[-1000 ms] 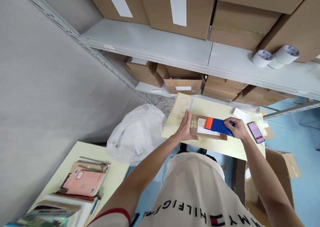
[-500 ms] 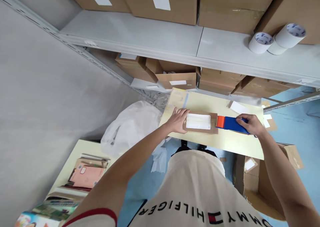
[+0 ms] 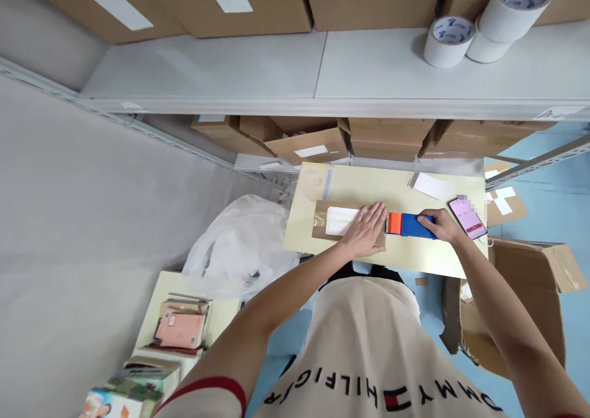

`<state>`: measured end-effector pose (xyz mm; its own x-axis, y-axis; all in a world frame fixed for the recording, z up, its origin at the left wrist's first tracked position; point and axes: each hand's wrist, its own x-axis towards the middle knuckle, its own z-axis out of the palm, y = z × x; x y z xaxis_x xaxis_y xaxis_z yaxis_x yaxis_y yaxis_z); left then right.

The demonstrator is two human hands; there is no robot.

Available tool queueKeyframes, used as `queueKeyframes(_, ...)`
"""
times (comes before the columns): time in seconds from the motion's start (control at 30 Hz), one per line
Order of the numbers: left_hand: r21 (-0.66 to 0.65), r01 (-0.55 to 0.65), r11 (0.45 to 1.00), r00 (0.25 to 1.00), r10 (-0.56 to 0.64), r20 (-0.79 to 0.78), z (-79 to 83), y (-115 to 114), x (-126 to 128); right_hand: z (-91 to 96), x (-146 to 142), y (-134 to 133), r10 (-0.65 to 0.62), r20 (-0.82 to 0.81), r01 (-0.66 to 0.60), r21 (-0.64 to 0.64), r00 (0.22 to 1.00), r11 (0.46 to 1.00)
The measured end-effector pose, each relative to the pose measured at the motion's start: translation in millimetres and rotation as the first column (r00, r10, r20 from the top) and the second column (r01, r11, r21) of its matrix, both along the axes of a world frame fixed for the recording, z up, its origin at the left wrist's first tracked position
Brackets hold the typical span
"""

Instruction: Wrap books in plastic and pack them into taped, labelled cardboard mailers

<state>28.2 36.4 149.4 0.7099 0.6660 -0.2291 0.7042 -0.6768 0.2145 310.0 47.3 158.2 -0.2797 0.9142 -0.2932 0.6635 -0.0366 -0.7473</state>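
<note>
On the pale yellow table (image 3: 415, 258), a flat cardboard parcel (image 3: 338, 221) with a white label lies lengthwise. The left hand (image 3: 366, 230), spread flat, presses its right end; half a second ago it held the left end. Just off that end sits the orange head of a blue tape dispenser (image 3: 408, 224), which lay over the parcel a second ago and is now gripped by the right hand (image 3: 440, 224). The pass along the parcel looks finished. A phone (image 3: 468, 217) lies just beside the right hand; tape rolls (image 3: 445, 37) sit on the shelf (image 3: 230, 67) above.
</note>
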Motion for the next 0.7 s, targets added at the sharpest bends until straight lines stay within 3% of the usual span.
queueKeyframes(0.13, -0.082, -0.005, 0.997, 0.997, -0.002, -0.079, -17.2, -3.1, -11.3, -5.7, 14.5, -3.3, 0.051, 0.109, -0.049, -0.019, 0.993, 0.999)
queueKeyframes(0.27, -0.064, -0.094, 0.994, 0.991, 0.087, -0.105, -25.9, -9.4, -17.0, -12.0, 15.6, -1.9, 0.039, 0.144, -0.042, 0.019, 0.989, 0.999)
queueKeyframes(0.53, -0.125, -0.159, 0.979, 0.986, 0.164, 0.027, -28.8, -9.6, 23.6, -22.3, 19.5, 8.1, 0.046, 0.134, -0.042, -0.035, 0.990, 0.999)
queueKeyframes(0.7, -0.118, -0.062, 0.991, 0.998, 0.065, 0.020, -41.3, -6.0, 37.2, -27.6, 28.8, 14.1, 0.092, 0.076, -0.084, -0.107, 0.993, 0.991)
